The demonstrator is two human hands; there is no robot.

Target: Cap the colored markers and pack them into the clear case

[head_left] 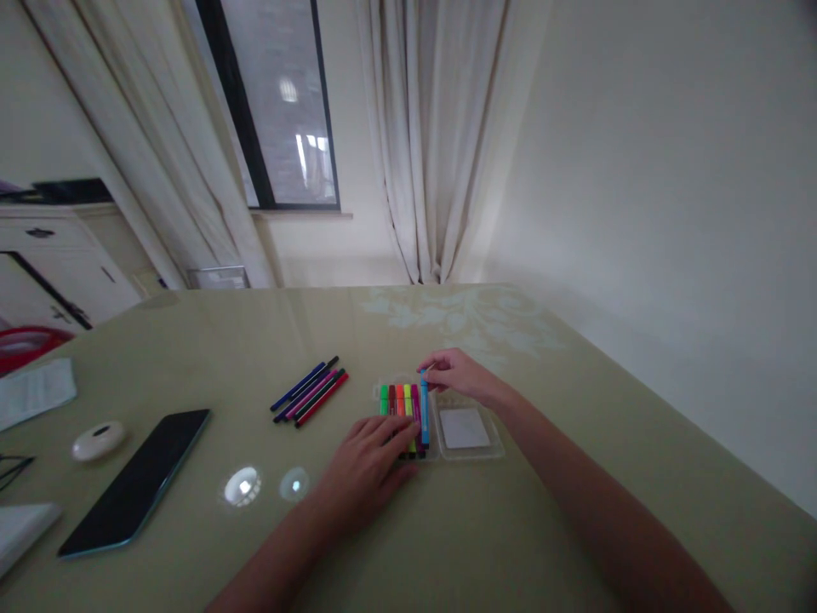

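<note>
A clear plastic case (pixel 473 451) lies unfolded on the table. Its left half holds several bright markers (pixel 399 398) side by side, and a white card (pixel 464 428) lies in its right half. My right hand (pixel 448 372) pinches the upper end of a light blue marker (pixel 425 417), which stands along the right side of the row. My left hand (pixel 376 455) rests flat over the lower left of the row, fingers stretched across the markers and hiding part of them. Left of the case, several loose dark and pink markers (pixel 310 393) lie slanted on the table.
A black tablet (pixel 137 481) lies on the left of the table (pixel 511 528). Beside it are a white oval object (pixel 99 441), a white box-like item (pixel 24 529) and a pale packet (pixel 37 392). A wall (pixel 670 255) borders the right side.
</note>
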